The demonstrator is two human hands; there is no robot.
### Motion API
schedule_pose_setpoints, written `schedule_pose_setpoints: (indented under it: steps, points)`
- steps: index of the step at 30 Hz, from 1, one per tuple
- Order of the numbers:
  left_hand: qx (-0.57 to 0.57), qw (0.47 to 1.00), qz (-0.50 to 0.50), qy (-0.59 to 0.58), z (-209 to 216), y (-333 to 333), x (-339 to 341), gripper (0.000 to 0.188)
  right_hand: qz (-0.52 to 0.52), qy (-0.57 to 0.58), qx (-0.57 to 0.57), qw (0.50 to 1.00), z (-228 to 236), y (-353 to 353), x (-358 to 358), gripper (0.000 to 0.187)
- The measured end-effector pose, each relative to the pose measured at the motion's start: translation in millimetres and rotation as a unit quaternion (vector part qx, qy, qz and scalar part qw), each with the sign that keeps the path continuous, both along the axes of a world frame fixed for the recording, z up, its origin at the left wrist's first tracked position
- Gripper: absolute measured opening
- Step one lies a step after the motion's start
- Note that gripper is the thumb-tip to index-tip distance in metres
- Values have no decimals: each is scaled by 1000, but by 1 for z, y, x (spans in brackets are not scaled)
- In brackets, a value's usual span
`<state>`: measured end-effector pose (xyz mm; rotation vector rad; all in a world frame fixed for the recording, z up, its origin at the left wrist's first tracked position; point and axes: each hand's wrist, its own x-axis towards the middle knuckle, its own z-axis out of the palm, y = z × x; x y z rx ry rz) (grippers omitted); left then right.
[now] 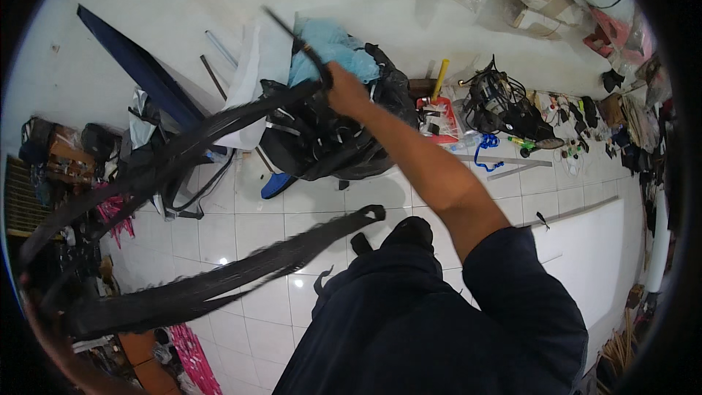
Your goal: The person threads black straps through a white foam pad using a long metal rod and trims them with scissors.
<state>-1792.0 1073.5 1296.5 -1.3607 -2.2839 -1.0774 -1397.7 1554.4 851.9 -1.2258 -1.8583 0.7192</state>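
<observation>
Long black fabric strips [241, 111], fraying along their edges, stretch across the air between my two hands. My right hand [345, 92] is closed round one end, and a thin dark tail sticks up past it. At the far left rim my left hand [35, 301], dark and blurred, grips the strips where they bunch together; its separate fingers do not show. From there a wide length [219, 285] reaches back to the right and ends in a small loop above the floor. Behind my right hand stands a stuffed black plastic bag [387, 132] with a light blue bag [333, 51] on top.
A dark blue panel [139, 66] leans on the wall at the left. Right of the bag lie a red tray [439, 118], a heap of black cables [504, 102] and a blue strap [485, 153]. A white board [596, 249] rests on the tiled floor [256, 238] at the right.
</observation>
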Motion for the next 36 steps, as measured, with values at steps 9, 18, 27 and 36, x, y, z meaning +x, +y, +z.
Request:
schedule_pose_setpoints:
  steps: [9,18,27,36]
  points:
    - [23,939,-150,-309,-162,139,35,53,-46,-154,98,982,76,53,65,37]
    - [-2,929,-203,-309,-179,265,56,46,-100,-90,103,986,126,44,196,39]
    - [30,910,-303,-282,-139,432,85,33,-27,-46,-62,997,142,37,281,30]
    - [84,931,-323,-150,-75,565,75,25,-109,3,-65,992,144,30,313,29]
